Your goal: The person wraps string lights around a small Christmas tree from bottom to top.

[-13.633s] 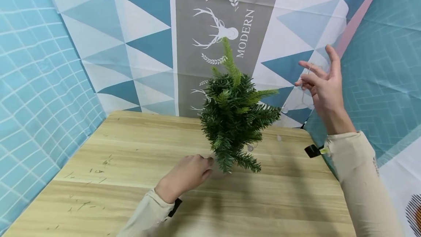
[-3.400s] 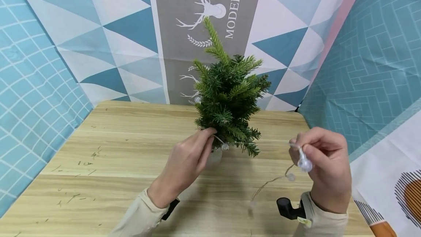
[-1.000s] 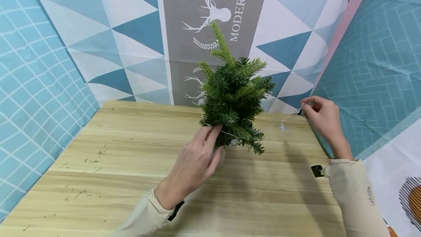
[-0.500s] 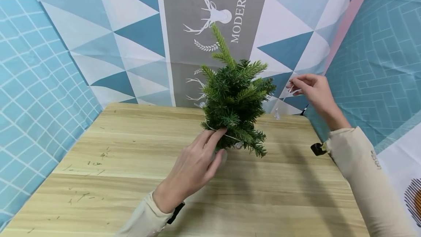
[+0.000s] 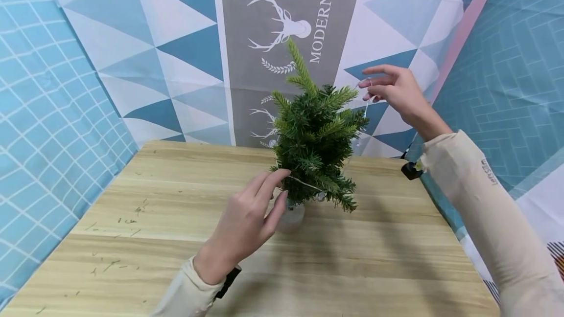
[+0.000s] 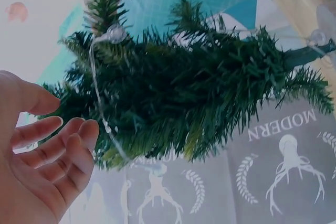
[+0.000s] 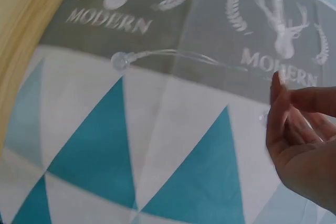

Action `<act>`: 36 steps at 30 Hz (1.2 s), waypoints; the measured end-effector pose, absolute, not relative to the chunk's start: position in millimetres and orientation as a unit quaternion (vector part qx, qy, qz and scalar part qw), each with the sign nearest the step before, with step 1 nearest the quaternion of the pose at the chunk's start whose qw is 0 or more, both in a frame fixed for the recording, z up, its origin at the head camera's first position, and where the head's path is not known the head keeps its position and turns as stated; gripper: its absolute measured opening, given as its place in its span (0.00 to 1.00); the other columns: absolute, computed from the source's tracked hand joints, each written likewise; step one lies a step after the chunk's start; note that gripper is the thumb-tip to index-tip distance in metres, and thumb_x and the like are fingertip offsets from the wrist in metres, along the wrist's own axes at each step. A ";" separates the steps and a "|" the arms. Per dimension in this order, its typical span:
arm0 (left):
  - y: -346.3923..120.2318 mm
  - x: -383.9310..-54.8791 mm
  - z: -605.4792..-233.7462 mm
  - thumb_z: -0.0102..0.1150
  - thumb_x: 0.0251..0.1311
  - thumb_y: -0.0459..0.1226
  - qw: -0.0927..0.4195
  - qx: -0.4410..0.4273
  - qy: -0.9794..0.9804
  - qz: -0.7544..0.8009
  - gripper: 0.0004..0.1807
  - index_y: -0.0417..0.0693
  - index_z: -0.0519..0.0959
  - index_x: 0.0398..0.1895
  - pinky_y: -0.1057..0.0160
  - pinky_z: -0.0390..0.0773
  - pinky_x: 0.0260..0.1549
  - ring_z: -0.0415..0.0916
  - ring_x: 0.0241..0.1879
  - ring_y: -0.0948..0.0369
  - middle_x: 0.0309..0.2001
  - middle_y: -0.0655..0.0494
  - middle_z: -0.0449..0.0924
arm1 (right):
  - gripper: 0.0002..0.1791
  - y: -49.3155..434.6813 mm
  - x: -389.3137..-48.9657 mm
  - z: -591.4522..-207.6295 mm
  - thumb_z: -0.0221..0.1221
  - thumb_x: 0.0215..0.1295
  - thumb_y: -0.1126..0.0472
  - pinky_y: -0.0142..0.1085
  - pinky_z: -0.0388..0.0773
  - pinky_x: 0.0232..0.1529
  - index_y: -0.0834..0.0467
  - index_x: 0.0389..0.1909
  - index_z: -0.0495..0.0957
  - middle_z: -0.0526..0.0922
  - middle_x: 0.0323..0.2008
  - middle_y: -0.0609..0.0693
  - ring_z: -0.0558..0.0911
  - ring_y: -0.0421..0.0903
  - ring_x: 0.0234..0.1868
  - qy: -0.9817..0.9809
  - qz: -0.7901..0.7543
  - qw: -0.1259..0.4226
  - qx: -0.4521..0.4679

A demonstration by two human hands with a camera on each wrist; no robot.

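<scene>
A small artificial Christmas tree point(image 5: 310, 150) stands on a pale round base point(image 5: 291, 219). A thin clear wire of string lights runs across its lower branches, with a bulb point(image 5: 320, 196) at the lower right. My left hand point(image 5: 242, 221) is by the lower left side, its fingers loosely bent. In the left wrist view that hand point(image 6: 50, 156) holds nothing; the wire and a clear bulb point(image 6: 115, 34) lie over the branches. Right of the treetop, my right hand point(image 5: 398, 93) pinches the string lights. In the right wrist view a bulb point(image 7: 121, 60) dangles on the wire.
The tree stands on a wooden table point(image 5: 176, 268) with loose needles point(image 5: 112, 264) scattered at the left. Behind it hangs a patterned cloth point(image 5: 185, 53) with deer prints. Blue tiled sheets close off the left point(image 5: 39, 111) and right point(image 5: 498, 111) sides.
My right hand has risen and moved left toward the treetop with the string lights. My left hand has drawn back slightly from the lower branches, showing more of the base.
</scene>
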State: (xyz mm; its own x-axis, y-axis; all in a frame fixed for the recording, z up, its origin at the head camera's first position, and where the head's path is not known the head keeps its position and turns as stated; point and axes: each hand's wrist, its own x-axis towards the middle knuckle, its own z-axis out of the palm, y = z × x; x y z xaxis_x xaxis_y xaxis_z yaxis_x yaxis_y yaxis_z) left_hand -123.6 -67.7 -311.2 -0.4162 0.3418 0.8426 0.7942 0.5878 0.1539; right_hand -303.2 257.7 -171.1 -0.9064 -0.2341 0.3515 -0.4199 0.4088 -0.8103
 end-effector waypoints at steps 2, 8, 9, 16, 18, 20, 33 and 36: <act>-70.9 -123.5 -308.8 0.54 0.66 0.33 0.407 -0.360 -0.788 -0.290 0.19 0.39 0.74 0.59 0.70 0.74 0.21 0.73 0.26 0.63 0.40 0.51 0.79 | 0.20 251.4 -303.0 -164.7 0.56 0.71 0.67 0.30 0.79 0.36 0.59 0.63 0.75 0.88 0.40 0.48 0.86 0.44 0.37 -0.825 0.526 0.077 0.191; -86.1 -121.6 -302.4 0.54 0.66 0.33 0.402 -0.353 -0.781 -0.321 0.18 0.38 0.75 0.58 0.69 0.75 0.22 0.77 0.31 0.60 0.39 0.51 0.80 | 0.23 233.1 -303.4 -148.3 0.60 0.68 0.68 0.31 0.78 0.37 0.60 0.64 0.73 0.87 0.38 0.54 0.83 0.47 0.36 -0.756 0.634 0.010 0.162; -90.6 -121.6 -301.5 0.54 0.66 0.32 0.403 -0.348 -0.780 -0.327 0.18 0.37 0.75 0.57 0.70 0.75 0.21 0.78 0.31 0.60 0.39 0.50 0.80 | 0.25 229.0 -304.3 -145.6 0.61 0.67 0.68 0.31 0.78 0.35 0.60 0.65 0.71 0.87 0.38 0.56 0.82 0.47 0.34 -0.745 0.648 0.000 0.161; -131.2 -140.1 -287.3 0.57 0.63 0.28 0.426 -0.298 -0.773 -0.364 0.17 0.34 0.75 0.55 0.77 0.74 0.24 0.78 0.32 0.60 0.38 0.48 0.80 | 0.33 196.0 -311.6 -131.0 0.59 0.69 0.67 0.33 0.76 0.35 0.57 0.73 0.61 0.85 0.47 0.61 0.76 0.46 0.27 -0.739 0.646 -0.054 0.182; -138.0 -154.0 -274.5 0.57 0.64 0.27 0.422 -0.284 -0.778 -0.369 0.16 0.35 0.76 0.55 0.77 0.74 0.25 0.78 0.34 0.61 0.39 0.48 0.81 | 0.33 190.8 -311.5 -127.9 0.60 0.68 0.68 0.34 0.77 0.39 0.56 0.73 0.62 0.84 0.49 0.61 0.80 0.47 0.32 -0.737 0.646 -0.051 0.192; -140.2 -171.8 -258.8 0.58 0.64 0.28 0.405 -0.275 -0.786 -0.379 0.16 0.37 0.76 0.55 0.75 0.76 0.27 0.79 0.35 0.60 0.40 0.49 0.81 | 0.33 188.5 -309.9 -124.7 0.60 0.67 0.69 0.34 0.78 0.41 0.56 0.72 0.63 0.83 0.49 0.62 0.81 0.49 0.37 -0.726 0.656 -0.046 0.202; -93.6 -277.4 -158.5 0.51 0.73 0.44 0.106 -0.310 -0.822 -0.465 0.26 0.47 0.65 0.71 0.55 0.70 0.63 0.69 0.65 0.56 0.67 0.50 0.71 | 0.27 184.9 -296.6 -100.7 0.56 0.72 0.67 0.44 0.72 0.58 0.56 0.70 0.64 0.81 0.54 0.63 0.80 0.56 0.52 -0.699 0.661 -0.075 0.264; -78.0 -288.8 -147.4 0.51 0.74 0.43 0.040 -0.317 -0.816 -0.482 0.24 0.48 0.67 0.69 0.55 0.71 0.62 0.73 0.61 0.55 0.65 0.48 0.73 | 0.25 185.8 -293.9 -97.2 0.55 0.74 0.65 0.44 0.72 0.58 0.56 0.69 0.65 0.80 0.56 0.63 0.77 0.57 0.57 -0.696 0.655 -0.081 0.283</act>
State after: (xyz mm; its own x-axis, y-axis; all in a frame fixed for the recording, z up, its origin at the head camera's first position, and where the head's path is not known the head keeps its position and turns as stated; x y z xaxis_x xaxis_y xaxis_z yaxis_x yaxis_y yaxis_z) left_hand -288.8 -78.0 -147.4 -0.7955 0.4785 0.3718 0.5566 0.3342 0.7606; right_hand -293.9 185.8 -97.2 -0.8266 -0.4999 0.2587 -0.2880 -0.0193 -0.9574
